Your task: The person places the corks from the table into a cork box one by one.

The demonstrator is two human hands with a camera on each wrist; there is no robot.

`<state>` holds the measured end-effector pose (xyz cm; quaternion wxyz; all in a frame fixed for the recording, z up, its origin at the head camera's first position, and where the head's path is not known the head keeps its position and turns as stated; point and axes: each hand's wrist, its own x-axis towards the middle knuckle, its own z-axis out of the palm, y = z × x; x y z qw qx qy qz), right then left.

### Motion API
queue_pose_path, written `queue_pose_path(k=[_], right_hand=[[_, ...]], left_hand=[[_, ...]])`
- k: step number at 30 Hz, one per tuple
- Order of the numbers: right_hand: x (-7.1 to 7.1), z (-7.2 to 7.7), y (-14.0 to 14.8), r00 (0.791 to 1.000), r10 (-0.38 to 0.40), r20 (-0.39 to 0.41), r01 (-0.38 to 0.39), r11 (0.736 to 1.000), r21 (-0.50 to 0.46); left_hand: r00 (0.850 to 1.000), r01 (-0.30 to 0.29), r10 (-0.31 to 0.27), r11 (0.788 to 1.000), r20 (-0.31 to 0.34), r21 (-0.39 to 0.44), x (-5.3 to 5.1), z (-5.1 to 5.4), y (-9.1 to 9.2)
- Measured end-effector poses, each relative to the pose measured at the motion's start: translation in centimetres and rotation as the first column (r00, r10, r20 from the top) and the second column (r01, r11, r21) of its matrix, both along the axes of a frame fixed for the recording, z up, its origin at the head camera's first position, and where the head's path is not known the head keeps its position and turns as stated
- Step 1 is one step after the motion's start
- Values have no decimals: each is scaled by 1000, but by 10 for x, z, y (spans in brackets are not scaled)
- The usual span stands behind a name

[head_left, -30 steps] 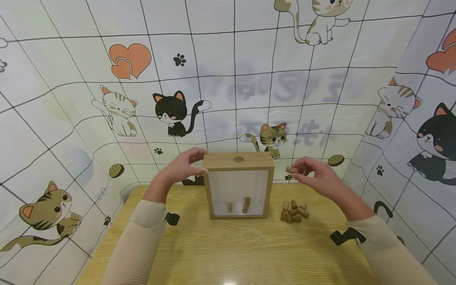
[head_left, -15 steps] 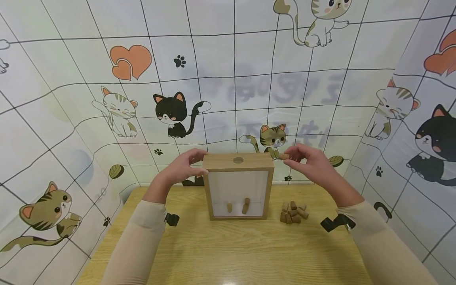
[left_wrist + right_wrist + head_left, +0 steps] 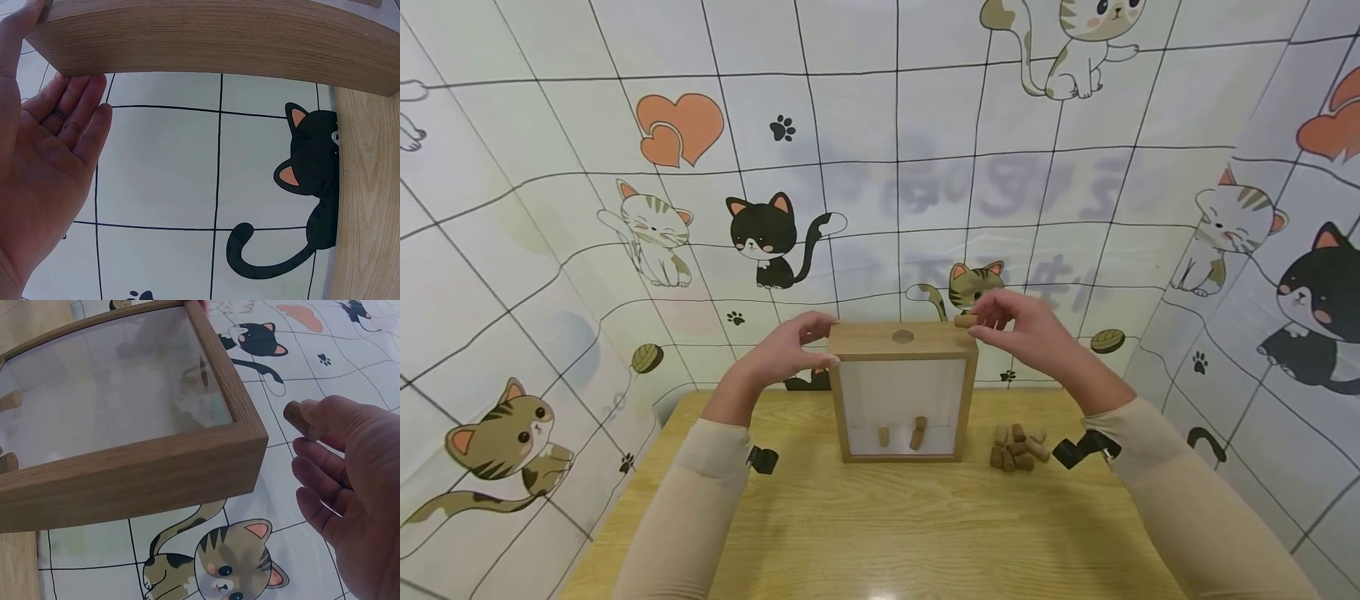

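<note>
- Head view: the right hand (image 3: pixel 1018 329) pinched a small tan cylindrical cork (image 3: pixel 966 321) at its fingertips, apart from the rectangular light-brown wooden box (image 3: pixel 868 340) left of that hand.
- The left hand (image 3: pixel 786 346) held the box's corner, thumb before, fingers behind.
- To me, the cork seemed light, firm, hardly slippery, best pinched round its sides.
- The box looked stiff, heavier; its wooden frame suited gripping.

Above hole (image 3: pixel 903 337): room to pass.
Left corner of box (image 3: pixel 901 356): left hand (image 3: pixel 782 350) blocks.
Right of box: low cork pile (image 3: pixel 1018 447).
</note>
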<state>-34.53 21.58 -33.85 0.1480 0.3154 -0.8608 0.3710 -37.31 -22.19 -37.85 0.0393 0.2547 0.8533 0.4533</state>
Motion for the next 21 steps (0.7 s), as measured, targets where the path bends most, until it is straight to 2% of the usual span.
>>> queue_pose_path(k=[21], right_hand=[[-15,19,-46,987,147,-64,-141,986,83]], left_hand=[[1000,-8,8,1000,2,3,2,1,0]])
